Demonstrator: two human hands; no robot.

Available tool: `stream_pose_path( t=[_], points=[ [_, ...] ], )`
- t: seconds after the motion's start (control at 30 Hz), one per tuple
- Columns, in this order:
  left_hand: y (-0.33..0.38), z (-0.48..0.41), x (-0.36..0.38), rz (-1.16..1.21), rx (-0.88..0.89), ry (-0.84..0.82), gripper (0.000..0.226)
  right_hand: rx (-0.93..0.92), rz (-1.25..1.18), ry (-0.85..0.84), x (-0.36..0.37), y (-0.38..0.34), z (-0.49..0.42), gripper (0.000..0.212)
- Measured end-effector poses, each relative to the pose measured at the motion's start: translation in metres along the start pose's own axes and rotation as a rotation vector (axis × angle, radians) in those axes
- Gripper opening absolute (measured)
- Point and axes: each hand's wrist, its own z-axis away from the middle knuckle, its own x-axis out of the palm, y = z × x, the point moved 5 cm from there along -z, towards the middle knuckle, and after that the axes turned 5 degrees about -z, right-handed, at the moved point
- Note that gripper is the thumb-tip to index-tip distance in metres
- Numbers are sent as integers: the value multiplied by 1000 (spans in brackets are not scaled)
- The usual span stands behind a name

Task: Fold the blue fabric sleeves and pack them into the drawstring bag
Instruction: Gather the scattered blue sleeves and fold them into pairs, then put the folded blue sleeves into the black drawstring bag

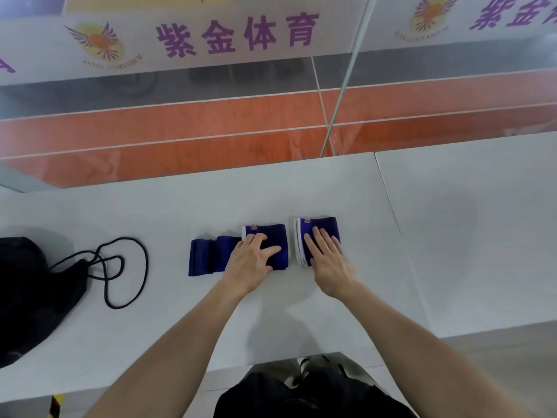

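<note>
**Both palms flat on the blue sleeves**

From my remote seat I look down on a white table [301, 188] with both bare arms reaching out over it.

The left hand [251, 260] lies spread on the left sleeve [208, 254]. Its fingers are nearly straight and splayed, the thumb is out to the side, and the palm presses the cloth down. It grips nothing. This sleeve is only partly folded. A doubled part with a white edge and an orange mark sits under the hand, and a flatter blue stretch runs out to the left of it.

The right hand [327, 257] rests flat on the right sleeve [324, 223], fingers straight and close together, pressing rather than holding. That sleeve is a compact folded stack, with white layered edges showing on its left side. The two sleeves lie just beside each other without touching.

The drawstring bag [27, 297], black and slumped, lies at the table's far left, well apart from the sleeves. Its cord [146, 267] loops loosely across the table between the bag and the sleeves.

Behind the table stands a glass panel [211, 95] with purple characters.
</note>
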Motion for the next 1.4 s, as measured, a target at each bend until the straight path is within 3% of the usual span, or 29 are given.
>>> stream_pose_path(
  t=[0.13, 0.27, 0.37, 0.53, 0.73, 0.83, 0.97, 1.17, 1.3, 1.4],
  points=[
    [4, 0, -12, -7, -2, -72, 59, -29, 9, -30, -14, -24, -5, 68],
    [5, 25, -38, 3, -15, -185, 49, 20, 49, -86, -56, -43, 5, 32],
    [-9, 64, -53, -37, -81, -208, 49, -18, 67, -125, -80, -69, 17, 24],
    [-70, 163, -51, -130, -308, -226, 51, -241, 66, -175, -78, -159, 19, 32],
    [-164, 267, -29, 6, -549, -210, 45, -362, 52, -233, -41, -266, 16, 44],
    [-229, 297, -26, 56, -642, -77, 41, -414, 74, -236, -16, -319, 7, 42],
    [-334, 330, -33, 36, -789, 217, 35, -480, 56, -175, 19, -402, -17, 42],
    [-458, 392, -8, 171, -1082, 156, 63, -654, 5, -19, 55, -578, -72, 43],
    [-490, 412, 6, 327, -1055, 146, 67, -793, 340, -73, 83, -664, -114, 53],
    [-497, 415, 12, 390, -994, 123, 59, -862, 551, -169, 110, -673, -127, 69]
  ],
)
